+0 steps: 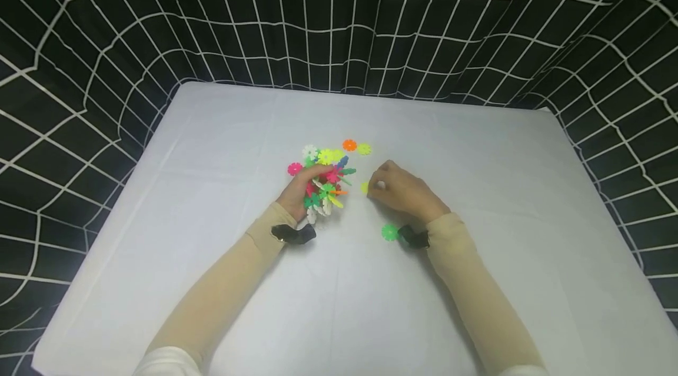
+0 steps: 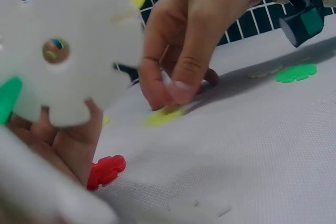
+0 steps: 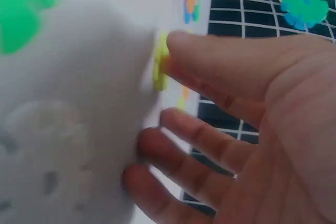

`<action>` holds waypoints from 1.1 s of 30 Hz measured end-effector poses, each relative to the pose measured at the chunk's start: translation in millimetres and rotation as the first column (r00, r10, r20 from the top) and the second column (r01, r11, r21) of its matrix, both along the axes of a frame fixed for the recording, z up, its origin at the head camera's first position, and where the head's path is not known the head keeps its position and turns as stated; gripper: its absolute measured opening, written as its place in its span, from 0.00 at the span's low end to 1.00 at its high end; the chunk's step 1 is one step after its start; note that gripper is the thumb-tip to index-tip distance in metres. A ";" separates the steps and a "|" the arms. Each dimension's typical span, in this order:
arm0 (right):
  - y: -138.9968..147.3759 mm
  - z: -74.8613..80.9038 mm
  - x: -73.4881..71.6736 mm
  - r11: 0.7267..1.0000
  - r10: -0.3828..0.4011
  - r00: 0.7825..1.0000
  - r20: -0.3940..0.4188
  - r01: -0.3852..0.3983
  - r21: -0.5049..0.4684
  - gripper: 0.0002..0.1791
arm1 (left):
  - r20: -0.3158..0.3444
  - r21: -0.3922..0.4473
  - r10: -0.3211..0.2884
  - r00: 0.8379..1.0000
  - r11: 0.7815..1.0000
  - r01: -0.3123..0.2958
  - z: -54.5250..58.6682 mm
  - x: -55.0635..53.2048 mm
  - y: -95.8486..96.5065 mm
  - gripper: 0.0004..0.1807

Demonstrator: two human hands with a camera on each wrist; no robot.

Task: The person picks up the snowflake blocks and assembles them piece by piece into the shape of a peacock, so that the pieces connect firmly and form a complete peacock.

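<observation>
Pinching flat yellow notched plastic disc (image 2: pixel 157 118) in grip of right hand (image 1: pixel 406 190), low at white cloth-covered bench (image 1: pixel 328 317). Grasping multicoloured cluster of interlocked plastic discs (image 1: pixel 327 190) in left hand (image 1: pixel 294 195). Near black right-wrist camera (image 1: pixel 415 238): green notched disc (image 1: pixel 389 232).

Right hand (image 1: pixel 404 190) in downward pinch

From the head, we look forward and down over the tabletop (image 1: pixel 339 317); both our close wrist views share the yellow piece (image 2: pixel 156 118).
</observation>
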State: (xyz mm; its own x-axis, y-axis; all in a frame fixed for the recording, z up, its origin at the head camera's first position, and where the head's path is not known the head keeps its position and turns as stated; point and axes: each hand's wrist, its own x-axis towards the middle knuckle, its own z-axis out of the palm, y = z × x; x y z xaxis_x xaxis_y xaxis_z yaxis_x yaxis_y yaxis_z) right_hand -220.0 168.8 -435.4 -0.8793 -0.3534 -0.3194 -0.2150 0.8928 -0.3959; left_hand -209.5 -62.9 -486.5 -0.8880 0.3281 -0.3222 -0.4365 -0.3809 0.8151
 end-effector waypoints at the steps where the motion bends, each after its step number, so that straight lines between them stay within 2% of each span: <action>1: 0.7 0.1 0.8 1.000 0.005 1.000 0.000 -0.005 -0.003 0.19 | -0.012 -0.033 -0.001 1.000 0.999 0.001 -0.4 -0.2 0.4 0.06; 4: 1.5 -1.1 3.2 1.000 0.022 1.000 -0.003 -0.022 -0.003 0.23 | -0.055 -0.145 -0.026 0.998 0.989 0.017 -1.2 0.1 0.9 0.07; 6: 0.2 -1.9 3.8 1.000 0.018 1.000 -0.005 -0.018 0.003 0.25 | -0.079 -0.185 -0.048 0.996 0.982 0.033 -1.4 0.9 1.3 0.09; 8: -0.7 -2.7 3.7 1.000 0.003 1.000 -0.009 -0.003 0.014 0.24 | -0.088 -0.199 -0.061 0.994 0.979 0.043 -0.8 1.9 1.5 0.09; 11: -1.7 -3.4 1.9 1.000 -0.024 1.000 -0.011 0.024 0.003 0.22 | -0.100 -0.176 -0.066 0.993 0.983 0.048 0.2 2.0 2.1 0.09; 13: -1.3 -3.2 0.4 0.999 -0.028 0.999 -0.017 0.027 -0.027 0.19 | -0.078 -0.185 -0.064 0.995 0.982 0.049 1.5 3.0 1.3 0.10; 17: -0.4 0.2 -1.5 0.986 -0.063 0.998 -0.026 0.058 -0.158 0.15 | -0.016 -0.270 -0.064 0.998 0.961 0.057 3.6 5.7 -1.3 0.31; 20: -0.9 5.7 -1.0 0.942 -0.139 0.990 -0.016 0.127 -0.312 0.13 | 0.000 -0.327 -0.076 0.997 0.942 0.072 4.3 6.7 -3.6 0.41; 23: -4.2 13.7 1.6 0.861 -0.204 0.979 0.017 0.188 -0.473 0.10 | -0.019 -0.322 -0.112 0.994 0.941 0.100 4.5 5.7 -4.9 0.40; 26: -9.5 19.9 5.6 0.794 -0.210 0.977 0.043 0.196 -0.575 0.08 | -0.030 -0.343 -0.136 0.990 0.932 0.117 5.1 5.3 -6.2 0.35; 27: -11.4 21.6 7.3 0.783 -0.200 0.979 0.045 0.187 -0.593 0.08 | -0.037 -0.338 -0.148 0.988 0.933 0.127 5.1 4.6 -6.2 0.34; 30: -16.5 24.0 11.8 0.768 -0.175 0.984 0.039 0.161 -0.619 0.08 | -0.077 -0.377 -0.177 0.981 0.916 0.135 4.2 2.9 -6.5 0.30; 33: -18.9 23.8 14.3 0.770 -0.169 0.986 0.013 0.140 -0.622 0.07 | -0.112 -0.392 -0.211 0.971 0.908 0.152 3.9 1.5 -6.1 0.28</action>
